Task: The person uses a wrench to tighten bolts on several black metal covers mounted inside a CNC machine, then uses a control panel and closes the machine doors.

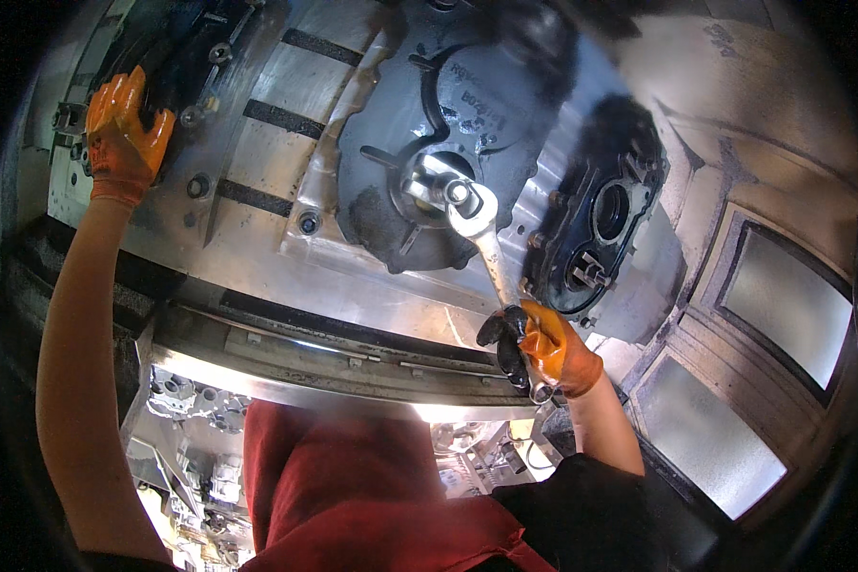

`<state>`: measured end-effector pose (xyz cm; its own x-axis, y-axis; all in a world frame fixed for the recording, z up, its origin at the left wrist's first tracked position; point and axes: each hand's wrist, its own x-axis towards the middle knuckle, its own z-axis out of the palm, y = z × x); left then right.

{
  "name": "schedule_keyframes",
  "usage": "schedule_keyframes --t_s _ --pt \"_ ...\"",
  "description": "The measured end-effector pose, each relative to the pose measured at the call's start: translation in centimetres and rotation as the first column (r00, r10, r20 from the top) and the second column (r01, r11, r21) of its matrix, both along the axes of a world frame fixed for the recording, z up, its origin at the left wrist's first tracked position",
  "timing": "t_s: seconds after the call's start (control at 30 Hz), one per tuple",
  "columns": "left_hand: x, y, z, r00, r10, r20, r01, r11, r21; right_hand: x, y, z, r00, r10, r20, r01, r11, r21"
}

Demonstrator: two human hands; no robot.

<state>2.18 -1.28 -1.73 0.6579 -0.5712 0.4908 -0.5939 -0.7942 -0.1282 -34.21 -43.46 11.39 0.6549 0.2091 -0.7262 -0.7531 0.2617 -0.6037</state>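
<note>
My right hand (543,350), in an orange and black glove, is wrapped round the lower shaft of a steel combination wrench (492,262). The wrench's open end sits at a bolt head (458,192) on a bright metal clamp piece (429,185). That piece lies across the central hole of a large grey cast housing (391,143). Out of the bottom of my fist pokes the ring end of the wrench. Far to the left, my gloved left hand (124,138) is spread against a dark part of the metal fixture, holding nothing.
A smaller black-edged housing (596,214) is mounted right of the large one. The metal fixture plate (267,176) has dark slots and bolts. A ledge with a rail (276,334) runs in front of me. Windowed panels (782,305) stand at the right; metal parts (195,396) lie below.
</note>
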Motion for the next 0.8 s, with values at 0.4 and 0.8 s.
schedule_keyframes --t_s 0.4,0.8 --pt "0.3 0.8 -0.6 0.998 -0.047 0.028 0.048 0.998 -0.028 -2.7 4.5 -2.9 0.965 -0.246 0.092 0.235 0.965 0.114" --pt "0.1 0.6 -1.3 0.977 0.185 -0.102 -0.172 0.977 0.124 -3.5 8.8 -3.8 0.897 -0.429 0.106 0.401 0.891 0.212"
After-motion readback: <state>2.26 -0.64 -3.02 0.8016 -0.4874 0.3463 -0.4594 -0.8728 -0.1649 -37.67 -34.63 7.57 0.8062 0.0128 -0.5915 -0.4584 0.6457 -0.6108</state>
